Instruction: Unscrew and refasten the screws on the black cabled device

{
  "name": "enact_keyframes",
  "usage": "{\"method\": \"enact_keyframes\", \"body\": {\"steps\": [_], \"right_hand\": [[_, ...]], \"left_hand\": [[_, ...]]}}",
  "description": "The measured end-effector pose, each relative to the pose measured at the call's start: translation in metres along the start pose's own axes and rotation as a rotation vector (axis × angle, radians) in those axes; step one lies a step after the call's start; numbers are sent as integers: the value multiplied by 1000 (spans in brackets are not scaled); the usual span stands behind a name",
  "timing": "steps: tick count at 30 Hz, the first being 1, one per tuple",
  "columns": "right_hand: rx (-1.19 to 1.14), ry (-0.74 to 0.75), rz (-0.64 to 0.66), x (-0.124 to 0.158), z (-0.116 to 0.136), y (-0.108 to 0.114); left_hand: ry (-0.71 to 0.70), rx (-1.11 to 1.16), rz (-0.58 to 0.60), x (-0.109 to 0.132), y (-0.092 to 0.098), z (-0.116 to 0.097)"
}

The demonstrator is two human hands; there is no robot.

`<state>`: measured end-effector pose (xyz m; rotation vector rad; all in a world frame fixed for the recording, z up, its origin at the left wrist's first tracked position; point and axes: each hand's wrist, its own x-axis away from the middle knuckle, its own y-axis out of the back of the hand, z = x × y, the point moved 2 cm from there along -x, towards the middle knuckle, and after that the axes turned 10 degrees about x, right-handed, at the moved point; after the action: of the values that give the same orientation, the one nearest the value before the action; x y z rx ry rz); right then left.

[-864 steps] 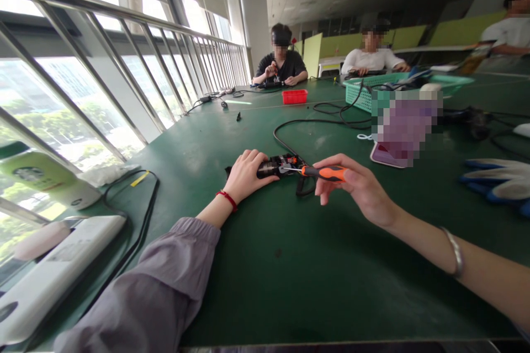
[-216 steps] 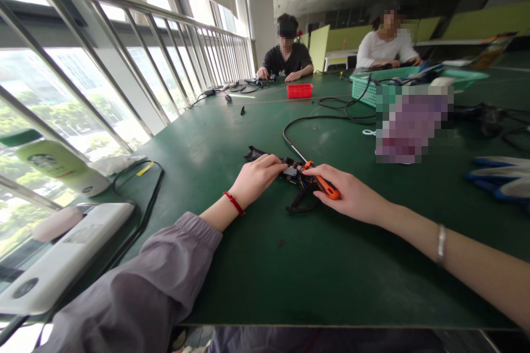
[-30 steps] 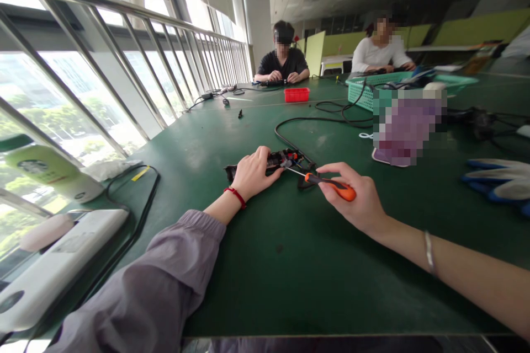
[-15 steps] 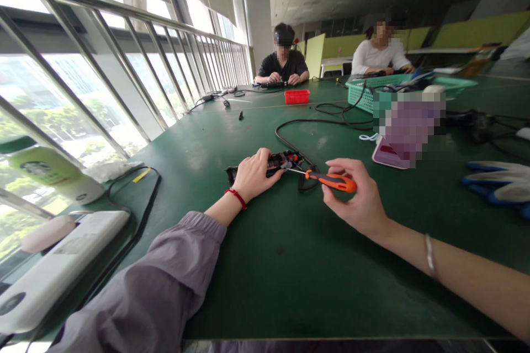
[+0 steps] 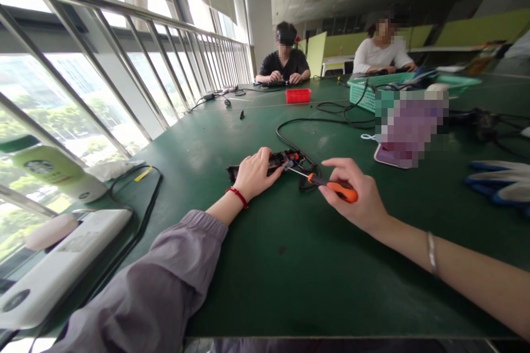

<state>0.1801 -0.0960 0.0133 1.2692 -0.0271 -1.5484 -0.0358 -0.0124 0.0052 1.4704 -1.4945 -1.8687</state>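
My left hand (image 5: 257,172) is closed over a long black device with its housing open (image 5: 275,161), pressing it on the green table. Coloured wires and small red parts show at the device's right end, where a black cable leaves it. In my right hand (image 5: 358,193) is an orange and black screwdriver (image 5: 342,191), held at its handle with the index finger raised off it. The screwdriver's shaft points left, its tip among the wires close to my left thumb. Exactly what the tip touches is too small to tell.
A phone (image 5: 397,154), a green basket (image 5: 362,96), gloves (image 5: 503,182) and a red tray (image 5: 298,95) lie beyond my hands on the table (image 5: 290,287). To the left are a bottle (image 5: 58,168) and a white case (image 5: 70,265). Two people sit across.
The screwdriver's handle has tilted down a little, and my right index finger and thumb have shifted on it. My left hand keeps its place on the device.
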Motion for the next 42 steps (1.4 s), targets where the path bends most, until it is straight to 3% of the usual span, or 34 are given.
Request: {"method": "enact_keyframes", "body": {"steps": [3,8,13,18,23,28,33,38,42], "right_hand": [[-15,-76,76,1,1,-2],[-50,46,-92,1,4,3],[-30,-66,95,1,2,2],[-70,52,-74,0,5,4],[-55,-85,109,1,2,0],[-25,101,-87,0,4,3],[-18,-13,100,1,5,1],[-51,60,-55,1,4,3],[-53,-50,95,1,2,0]], "left_hand": [[6,-5,-4,0,0,0],[12,-10,8,0,1,-1],[11,3,8,0,1,-1],[19,-8,20,0,1,-1],[9,-5,16,0,1,-1],[10,-10,14,0,2,-2],[12,2,16,0,2,-3],[10,3,14,1,2,-2],[14,2,18,1,1,-2]]}}
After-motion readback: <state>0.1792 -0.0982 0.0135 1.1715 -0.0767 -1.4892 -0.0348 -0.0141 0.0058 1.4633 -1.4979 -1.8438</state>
